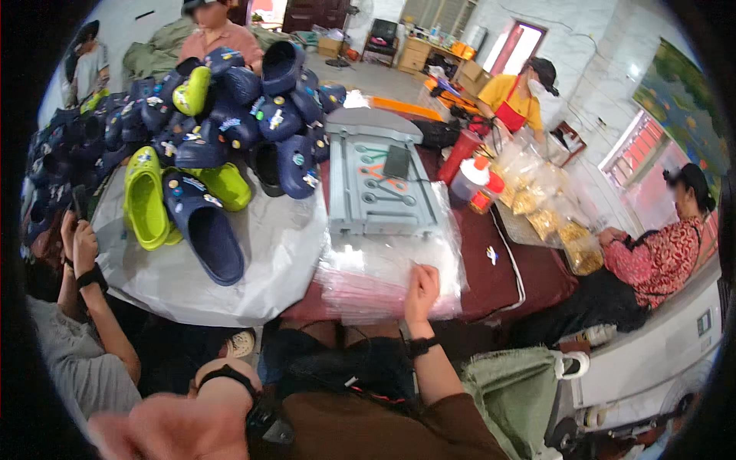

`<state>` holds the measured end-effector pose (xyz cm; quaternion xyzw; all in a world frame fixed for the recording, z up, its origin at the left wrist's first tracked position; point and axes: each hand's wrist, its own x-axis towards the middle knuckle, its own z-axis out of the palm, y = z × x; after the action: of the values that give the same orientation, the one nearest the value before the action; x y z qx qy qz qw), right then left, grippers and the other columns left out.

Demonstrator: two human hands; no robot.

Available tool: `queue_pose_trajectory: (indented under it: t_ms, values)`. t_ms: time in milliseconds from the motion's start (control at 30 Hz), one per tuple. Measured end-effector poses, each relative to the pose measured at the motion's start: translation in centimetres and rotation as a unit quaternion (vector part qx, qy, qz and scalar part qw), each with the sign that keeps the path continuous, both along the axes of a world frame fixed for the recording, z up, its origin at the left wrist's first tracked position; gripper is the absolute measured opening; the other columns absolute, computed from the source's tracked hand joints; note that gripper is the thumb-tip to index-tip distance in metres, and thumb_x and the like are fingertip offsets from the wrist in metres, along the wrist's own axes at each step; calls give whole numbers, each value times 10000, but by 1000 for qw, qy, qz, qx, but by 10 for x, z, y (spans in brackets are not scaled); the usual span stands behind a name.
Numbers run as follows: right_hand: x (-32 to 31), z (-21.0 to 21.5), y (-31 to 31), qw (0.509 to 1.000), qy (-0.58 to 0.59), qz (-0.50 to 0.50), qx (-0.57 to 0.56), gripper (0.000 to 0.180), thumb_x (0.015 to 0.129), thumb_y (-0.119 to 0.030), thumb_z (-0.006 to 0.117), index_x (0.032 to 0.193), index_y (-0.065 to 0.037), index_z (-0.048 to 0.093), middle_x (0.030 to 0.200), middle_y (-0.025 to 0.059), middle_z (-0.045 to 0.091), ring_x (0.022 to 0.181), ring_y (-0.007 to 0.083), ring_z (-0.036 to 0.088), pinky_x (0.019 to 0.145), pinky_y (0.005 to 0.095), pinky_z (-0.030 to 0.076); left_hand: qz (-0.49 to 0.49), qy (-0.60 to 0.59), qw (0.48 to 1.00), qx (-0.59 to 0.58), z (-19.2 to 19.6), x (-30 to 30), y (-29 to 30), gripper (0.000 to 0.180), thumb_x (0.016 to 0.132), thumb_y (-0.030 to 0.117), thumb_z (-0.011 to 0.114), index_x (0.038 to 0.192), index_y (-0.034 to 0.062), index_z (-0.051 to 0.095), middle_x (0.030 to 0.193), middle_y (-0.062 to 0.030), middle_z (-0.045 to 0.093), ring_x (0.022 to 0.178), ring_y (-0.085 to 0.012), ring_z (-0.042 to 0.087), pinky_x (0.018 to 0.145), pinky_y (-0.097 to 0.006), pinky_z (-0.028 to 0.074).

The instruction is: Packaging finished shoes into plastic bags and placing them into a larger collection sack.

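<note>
My right hand (422, 294) is over the front right part of a stack of clear plastic bags (368, 287). Its fingers are curled together, and whether they pinch a bag is hidden. Close to the camera at the lower left, my left hand (172, 425) is smeared by motion, so its fingers do not show clearly. Just beyond the bags lies a grey plastic board (391, 211) with molded tool shapes, a small dark pad on top. Left of it, on a white sheet, sit a dark blue clog (203, 230) and a lime green clog (146, 199).
A large heap of navy clogs with charms (222, 115) fills the left of the table. Bottles (469, 180) and a tray of bags with golden pieces (548, 222) stand at the right. A co-worker's hands (80, 245) are raised at left; others sit around. A green sack (514, 391) lies lower right.
</note>
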<state>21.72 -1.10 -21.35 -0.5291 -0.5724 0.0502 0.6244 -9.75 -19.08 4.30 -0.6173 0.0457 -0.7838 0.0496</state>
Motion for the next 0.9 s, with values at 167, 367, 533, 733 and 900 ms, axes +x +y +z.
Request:
queue_pose_trajectory:
  t_ms: [167,367,533,733,900]
  values:
    - [31,18,-38,996,29,-72,47,131,890,-9,551,951,67,640,919,92,551,842,169,518,728,261,421,120,-8,988,-93,-44,27,57,185,805,132,662,971,58,631,920,-101,547,770,-222,554,617,-294,415]
    - [7,91,-99,984,68,-97,135,125,887,-41,540,901,53,621,918,51,522,815,158,500,728,281,411,192,182,920,-290,-105,31,110,257,716,1,589,969,21,624,1012,-143,545,804,-256,553,697,-326,438]
    - [-32,119,-112,957,-233,24,168,117,811,-54,629,897,9,675,915,96,600,762,249,587,644,347,470,-190,97,798,-564,-118,75,102,584,980,271,452,1488,69,246,1286,-168,506,1085,-256,539,852,-345,474]
    - [-91,82,-46,965,-201,161,41,120,842,-131,664,937,-59,681,913,99,613,630,261,612,542,335,484,-243,-24,671,-701,-172,44,152,872,885,62,648,1522,95,52,1278,-211,526,977,-183,609,776,-295,515]
    - [-113,51,-18,937,-280,204,-37,148,862,-153,648,998,-99,672,886,87,608,678,305,630,579,394,498,193,-2,753,-629,-210,7,165,813,836,83,657,1491,52,177,1343,-220,478,1156,-302,533,938,-392,454]
